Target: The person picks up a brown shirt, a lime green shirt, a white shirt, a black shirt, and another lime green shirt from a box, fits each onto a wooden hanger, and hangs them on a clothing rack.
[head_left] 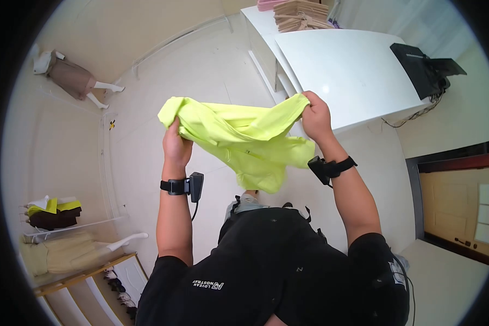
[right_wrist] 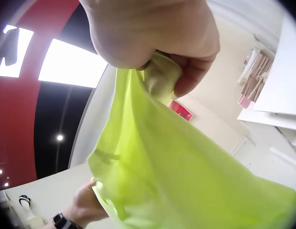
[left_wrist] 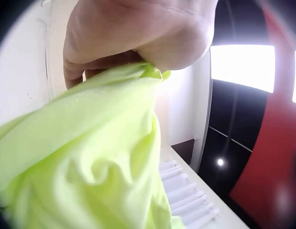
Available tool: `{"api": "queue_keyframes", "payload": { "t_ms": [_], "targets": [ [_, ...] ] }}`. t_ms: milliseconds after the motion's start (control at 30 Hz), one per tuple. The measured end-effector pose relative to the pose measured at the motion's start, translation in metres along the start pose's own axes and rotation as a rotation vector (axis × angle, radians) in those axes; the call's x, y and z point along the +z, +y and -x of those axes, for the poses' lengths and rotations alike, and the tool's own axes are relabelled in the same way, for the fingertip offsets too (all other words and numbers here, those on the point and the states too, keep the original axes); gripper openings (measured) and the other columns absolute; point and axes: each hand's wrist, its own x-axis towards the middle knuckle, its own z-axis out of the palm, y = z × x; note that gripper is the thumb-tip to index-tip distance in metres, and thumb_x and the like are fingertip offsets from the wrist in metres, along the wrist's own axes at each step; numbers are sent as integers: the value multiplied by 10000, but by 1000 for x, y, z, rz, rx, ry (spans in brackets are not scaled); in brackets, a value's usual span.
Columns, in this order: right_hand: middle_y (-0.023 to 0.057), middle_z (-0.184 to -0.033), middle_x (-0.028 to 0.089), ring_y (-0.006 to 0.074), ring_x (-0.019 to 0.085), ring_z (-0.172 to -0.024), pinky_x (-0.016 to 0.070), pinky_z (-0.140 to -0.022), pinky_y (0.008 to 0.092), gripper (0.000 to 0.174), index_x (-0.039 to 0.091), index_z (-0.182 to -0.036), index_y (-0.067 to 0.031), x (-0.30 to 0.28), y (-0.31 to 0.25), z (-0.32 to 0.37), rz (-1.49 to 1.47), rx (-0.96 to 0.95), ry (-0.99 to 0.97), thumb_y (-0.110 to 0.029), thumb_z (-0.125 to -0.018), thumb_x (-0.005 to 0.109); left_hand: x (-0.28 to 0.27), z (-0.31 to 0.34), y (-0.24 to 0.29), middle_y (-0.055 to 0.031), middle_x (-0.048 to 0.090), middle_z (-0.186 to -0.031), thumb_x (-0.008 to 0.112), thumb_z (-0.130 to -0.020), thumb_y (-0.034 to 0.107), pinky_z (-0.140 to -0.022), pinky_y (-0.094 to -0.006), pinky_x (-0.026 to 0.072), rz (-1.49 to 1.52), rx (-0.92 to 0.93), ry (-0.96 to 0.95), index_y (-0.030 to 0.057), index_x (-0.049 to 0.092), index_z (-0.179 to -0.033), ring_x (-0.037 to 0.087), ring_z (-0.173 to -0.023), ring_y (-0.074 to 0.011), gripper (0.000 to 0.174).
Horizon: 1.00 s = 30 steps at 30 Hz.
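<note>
A bright yellow-green garment (head_left: 244,136) hangs stretched between both hands in front of the body, its lower part drooping in loose folds. My left hand (head_left: 176,145) grips it at one upper corner, with cloth bunched over the fingers. At the opposite corner my right hand (head_left: 316,117) pinches the edge, raised a little higher. The left wrist view shows the garment (left_wrist: 90,148) falling from the curled left hand (left_wrist: 133,36). In the right wrist view the cloth (right_wrist: 176,162) is gathered between thumb and fingers of the right hand (right_wrist: 157,33).
A white counter (head_left: 348,70) stands ahead to the right, bearing wooden hangers (head_left: 301,15) and a black monitor (head_left: 418,68). Along the left wall are a dressed mannequin (head_left: 70,76), hanging clothes (head_left: 54,212) and a shelf unit (head_left: 92,288). A wooden door (head_left: 456,206) is at the right.
</note>
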Motion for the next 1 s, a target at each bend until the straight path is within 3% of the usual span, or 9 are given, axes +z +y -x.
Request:
{"api": "queue_keyframes", "payload": {
  "t_ms": [133, 400, 567, 600, 667, 733, 767, 867, 1000],
  "targets": [
    [38, -832, 616, 122, 607, -706, 520, -657, 268, 187, 573, -969, -26, 30, -40, -50, -335, 244, -14, -89, -935, 400, -30, -54, 0, -67, 547, -1168, 427, -967, 294, -862, -314, 446, -302, 30, 155, 12, 479, -1231, 535, -1048, -163, 389],
    [5, -826, 578, 101, 559, -699, 507, -711, 266, 163, 557, -916, -52, 57, -86, -148, -236, 136, -116, -100, -940, 403, -40, -165, 45, -63, 610, -1054, 519, -923, 164, -821, -274, 447, -472, 209, 14, -4, 569, -1120, 560, -949, -133, 263],
    [57, -885, 563, 187, 526, -915, 446, -823, 372, 221, 560, -1020, -74, 20, -175, -164, -956, -452, -494, -243, -880, 536, 36, -143, 142, -109, 578, -1123, 485, -928, 81, -884, -345, 487, -9, 463, -271, -13, 490, -1188, 590, -1027, -231, 277],
    [55, -890, 552, 176, 501, -884, 435, -813, 368, 238, 554, -1023, -81, 17, -170, -170, -1221, -461, -513, -230, -840, 589, 49, -139, 157, -108, 586, -1079, 497, -924, 90, -869, -356, 504, -3, 500, -271, -14, 485, -1183, 609, -994, -246, 279],
    [113, -1152, 552, 262, 491, -1098, 370, -963, 431, 420, 510, -1194, -82, -3, -78, -245, -776, -219, -262, -373, -892, 525, 37, -169, 152, -100, 581, -1033, 506, -924, 121, -831, -376, 526, 4, 578, -398, -1, 476, -1189, 628, -937, -258, 293],
    [136, -1060, 586, 224, 511, -1088, 365, -963, 402, 375, 552, -1127, -65, 55, 20, -256, 14, 236, 227, -364, -909, 493, 14, -201, 136, -71, 550, -944, 528, -923, 214, -707, -405, 569, 9, 565, -403, 47, 461, -1190, 658, -794, -258, 321],
    [89, -1096, 578, 229, 527, -1069, 396, -953, 371, 306, 535, -1120, -16, 53, 130, -282, 32, 412, 72, -224, -896, 525, 6, -212, 129, -61, 556, -935, 526, -925, 218, -698, -396, 569, 63, 490, -397, 58, 471, -1172, 655, -780, -244, 300],
    [84, -1064, 587, 216, 543, -1034, 414, -924, 362, 298, 540, -1113, -18, 77, 114, -337, -154, 400, -69, -213, -888, 537, -14, -220, 105, -50, 582, -884, 519, -930, 209, -686, -333, 555, 70, 293, -156, 69, 490, -1127, 646, -763, -206, 244],
    [74, -998, 606, 189, 573, -964, 451, -866, 344, 284, 551, -1100, -22, 127, 102, -345, -526, 483, -327, -190, -871, 562, -113, -251, 31, -101, 618, -1003, 480, -909, 110, -810, -336, 498, -804, 88, 98, 21, 421, -1261, 613, -944, -231, 368]
  ]
}}
